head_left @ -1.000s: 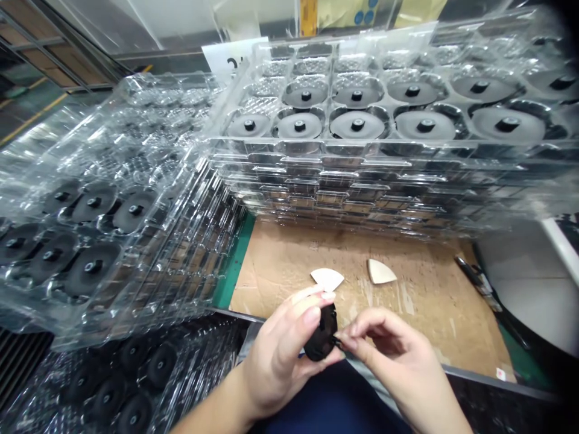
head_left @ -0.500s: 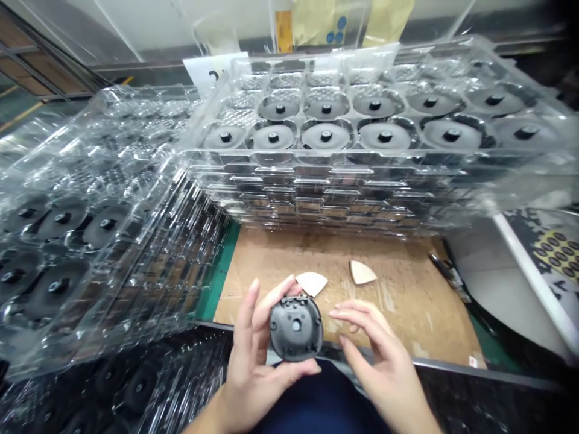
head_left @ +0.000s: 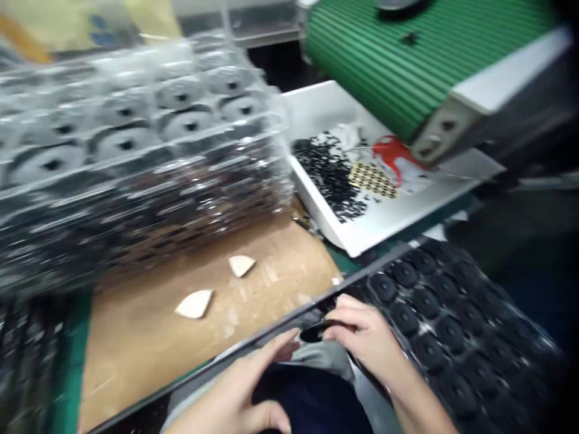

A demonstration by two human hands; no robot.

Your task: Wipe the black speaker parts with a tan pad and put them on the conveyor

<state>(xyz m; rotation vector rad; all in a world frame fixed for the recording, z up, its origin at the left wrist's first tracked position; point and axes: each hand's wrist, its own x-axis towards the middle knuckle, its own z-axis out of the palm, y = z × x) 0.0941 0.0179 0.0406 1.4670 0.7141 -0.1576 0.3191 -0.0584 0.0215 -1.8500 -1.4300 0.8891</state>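
Observation:
My right hand [head_left: 359, 331] pinches a dark round plastic part [head_left: 312, 332] by its edge, close to the bench's front edge. Seen at a slant, the part shows little of its face. My left hand [head_left: 253, 386] is open, thumb and fingers apart, with its fingertips close to the part; whether they touch it I cannot tell. Two cream wedge-shaped pieces, a nearer one [head_left: 195, 304] and a farther one [head_left: 241, 265], lie apart on the brown cardboard [head_left: 149, 355]. Beside my right forearm is a clear tray of black round parts [head_left: 450, 331].
Stacked clear trays [head_left: 149, 199] with grey round parts stand behind the cardboard. A white tray [head_left: 366, 238] holds small black pieces [head_left: 323, 172], a yellow dotted sheet [head_left: 373, 181] and a red tool [head_left: 393, 155]. A green ribbed conveyor [head_left: 375, 66] overhangs it.
The view has swung right, bringing in the conveyor and right-hand tray. The round part has passed from my left hand to my right, which is now beside that tray.

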